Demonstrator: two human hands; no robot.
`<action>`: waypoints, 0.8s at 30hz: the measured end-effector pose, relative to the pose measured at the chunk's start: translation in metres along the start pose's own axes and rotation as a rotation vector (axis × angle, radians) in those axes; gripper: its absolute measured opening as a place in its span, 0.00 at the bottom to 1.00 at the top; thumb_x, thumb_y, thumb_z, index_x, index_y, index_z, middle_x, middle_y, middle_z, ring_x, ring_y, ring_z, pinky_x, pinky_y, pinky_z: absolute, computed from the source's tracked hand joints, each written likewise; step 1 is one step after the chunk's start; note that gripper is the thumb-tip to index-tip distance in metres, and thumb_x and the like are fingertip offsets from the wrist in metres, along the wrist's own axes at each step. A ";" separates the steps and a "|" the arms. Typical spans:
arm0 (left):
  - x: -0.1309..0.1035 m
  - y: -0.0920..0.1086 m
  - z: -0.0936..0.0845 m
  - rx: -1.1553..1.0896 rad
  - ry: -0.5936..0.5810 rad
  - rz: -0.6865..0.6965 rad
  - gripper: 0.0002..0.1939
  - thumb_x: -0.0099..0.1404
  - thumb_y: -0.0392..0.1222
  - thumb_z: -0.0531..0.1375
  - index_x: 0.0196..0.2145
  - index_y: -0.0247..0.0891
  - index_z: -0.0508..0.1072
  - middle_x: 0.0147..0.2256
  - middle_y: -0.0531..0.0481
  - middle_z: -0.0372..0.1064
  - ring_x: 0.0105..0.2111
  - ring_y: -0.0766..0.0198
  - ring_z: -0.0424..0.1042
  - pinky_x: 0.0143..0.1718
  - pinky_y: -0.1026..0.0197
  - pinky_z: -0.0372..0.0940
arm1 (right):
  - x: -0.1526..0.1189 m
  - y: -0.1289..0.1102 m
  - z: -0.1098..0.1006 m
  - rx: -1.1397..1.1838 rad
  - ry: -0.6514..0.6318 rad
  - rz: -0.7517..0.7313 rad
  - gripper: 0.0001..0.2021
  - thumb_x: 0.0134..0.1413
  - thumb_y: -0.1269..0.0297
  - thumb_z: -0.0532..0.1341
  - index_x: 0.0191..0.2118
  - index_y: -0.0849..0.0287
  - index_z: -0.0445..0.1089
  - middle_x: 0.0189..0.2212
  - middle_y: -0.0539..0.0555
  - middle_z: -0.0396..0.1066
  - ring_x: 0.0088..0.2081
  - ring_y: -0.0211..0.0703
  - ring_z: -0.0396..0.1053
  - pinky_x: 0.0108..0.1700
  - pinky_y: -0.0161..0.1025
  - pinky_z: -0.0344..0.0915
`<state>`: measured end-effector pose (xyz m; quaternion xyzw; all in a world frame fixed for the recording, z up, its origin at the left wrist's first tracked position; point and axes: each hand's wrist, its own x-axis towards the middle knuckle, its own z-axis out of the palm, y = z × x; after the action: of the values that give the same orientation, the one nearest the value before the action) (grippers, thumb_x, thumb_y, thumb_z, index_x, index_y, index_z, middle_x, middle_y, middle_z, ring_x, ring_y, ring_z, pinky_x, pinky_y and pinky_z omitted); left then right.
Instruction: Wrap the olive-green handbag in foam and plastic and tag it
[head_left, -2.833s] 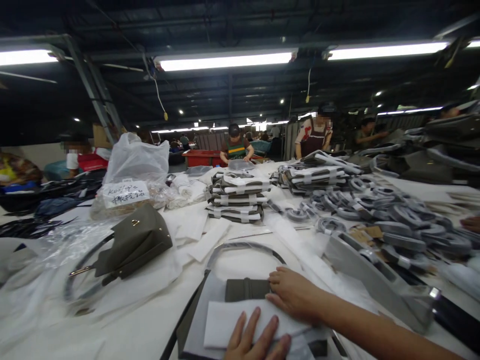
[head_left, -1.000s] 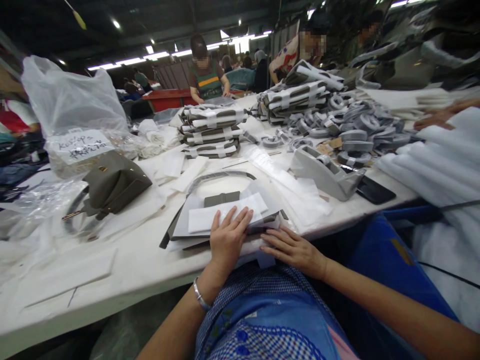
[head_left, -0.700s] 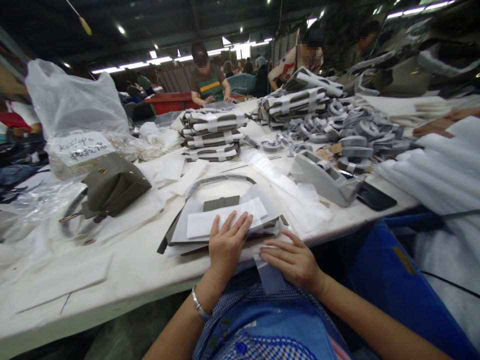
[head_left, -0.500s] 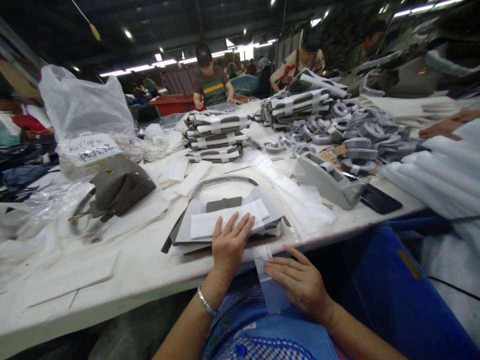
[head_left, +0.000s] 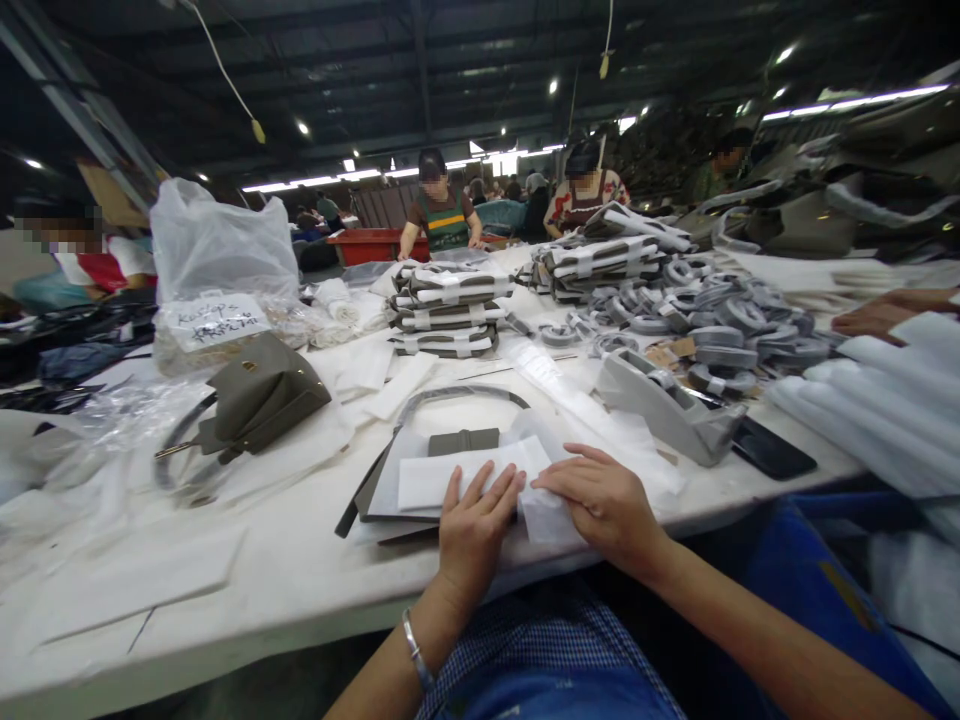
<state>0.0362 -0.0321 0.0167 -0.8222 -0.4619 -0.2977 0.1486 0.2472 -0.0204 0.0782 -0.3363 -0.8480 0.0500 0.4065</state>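
In front of me lies a flat grey-brown handbag (head_left: pixel 463 440), its wrapped handle (head_left: pixel 457 392) arching away from me. A folded white foam sheet (head_left: pixel 427 484) rests on the bag. My left hand (head_left: pixel 477 520) lies on that foam, fingers spread, pressing its front edge. At the bag's right end, my right hand (head_left: pixel 604 505) has its fingers together on a translucent sheet (head_left: pixel 551 522), which hangs below them near the table edge. The underside of the right fingers is hidden.
A tape dispenser (head_left: pixel 660 405) and a black phone (head_left: pixel 772 447) stand to the right. Behind are stacked wrapped bags (head_left: pixel 450 315) and grey wrapped coils (head_left: pixel 720 300). Another handbag (head_left: pixel 266 395) sits left. A blue bin (head_left: pixel 825 590) is at lower right. Co-workers stand across the table.
My right hand has moved up from below the table edge to the bag's right end, bringing the translucent sheet up. My left hand stays on the foam. The view has tilted upward.
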 end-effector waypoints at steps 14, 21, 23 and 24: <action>0.000 0.000 0.010 -0.133 0.133 -0.040 0.15 0.75 0.39 0.49 0.51 0.40 0.74 0.52 0.53 0.75 0.56 0.60 0.69 0.71 0.51 0.38 | 0.051 0.057 0.042 0.003 -0.281 0.355 0.06 0.47 0.62 0.73 0.24 0.52 0.78 0.47 0.51 0.77 0.48 0.51 0.72 0.52 0.51 0.70; 0.007 -0.002 0.011 -0.159 0.128 -0.121 0.15 0.73 0.38 0.49 0.50 0.38 0.73 0.50 0.50 0.76 0.52 0.63 0.73 0.70 0.57 0.39 | 0.058 0.060 0.046 0.010 -0.350 0.426 0.08 0.50 0.62 0.72 0.26 0.56 0.73 0.43 0.50 0.75 0.46 0.47 0.70 0.48 0.44 0.67; 0.007 -0.005 0.010 -0.137 0.101 -0.109 0.16 0.72 0.37 0.49 0.52 0.39 0.72 0.50 0.50 0.76 0.51 0.64 0.73 0.70 0.58 0.38 | 0.059 0.060 0.047 -0.006 -0.342 0.442 0.09 0.51 0.63 0.70 0.27 0.56 0.72 0.43 0.50 0.75 0.46 0.47 0.69 0.48 0.43 0.66; 0.005 -0.007 0.010 -0.120 0.090 -0.092 0.18 0.72 0.37 0.49 0.54 0.40 0.71 0.50 0.50 0.76 0.50 0.64 0.74 0.70 0.58 0.37 | 0.059 0.060 0.047 -0.020 -0.339 0.460 0.08 0.52 0.62 0.70 0.29 0.56 0.71 0.42 0.50 0.75 0.46 0.47 0.69 0.47 0.43 0.66</action>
<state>0.0355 -0.0198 0.0116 -0.7932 -0.4734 -0.3682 0.1056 0.2192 0.0707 0.0643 -0.5107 -0.8057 0.1882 0.2336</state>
